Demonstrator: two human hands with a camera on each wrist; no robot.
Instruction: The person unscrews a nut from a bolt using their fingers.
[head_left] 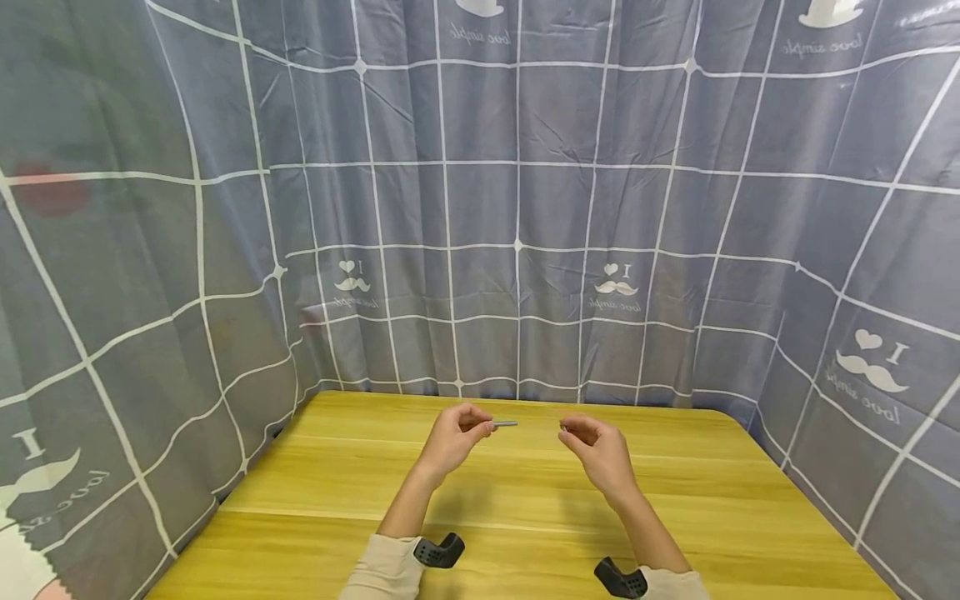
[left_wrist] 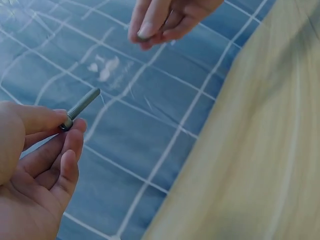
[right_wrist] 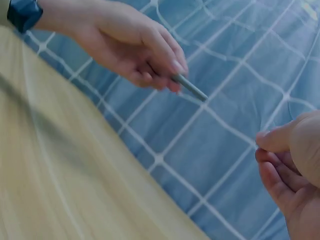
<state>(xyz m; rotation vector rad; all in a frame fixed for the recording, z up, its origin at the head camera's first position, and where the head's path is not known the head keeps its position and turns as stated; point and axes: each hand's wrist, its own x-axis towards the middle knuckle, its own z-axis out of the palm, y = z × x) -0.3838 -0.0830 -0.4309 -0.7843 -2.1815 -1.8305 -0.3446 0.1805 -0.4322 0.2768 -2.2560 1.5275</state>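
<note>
My left hand (head_left: 452, 439) pinches a grey metal bolt (left_wrist: 84, 105) by its head between thumb and fingers. The threaded shank sticks out toward the right hand, and the socket in the bolt's head shows in the left wrist view. Across a gap, my right hand (head_left: 606, 458) holds a small dark metal piece (left_wrist: 143, 38) between thumb and fingertips, which mostly cover it; I cannot tell its exact kind. In the right wrist view the bolt (right_wrist: 192, 89) points toward the right hand (right_wrist: 290, 165) without touching it. Both hands are raised over the table.
A yellow wood-grain table (head_left: 525, 533) lies below the hands. Grey-blue curtains (head_left: 480, 200) with white grid lines hang behind it and at both sides. Black wrist devices sit on the left forearm (head_left: 438, 551) and the right forearm (head_left: 621, 578).
</note>
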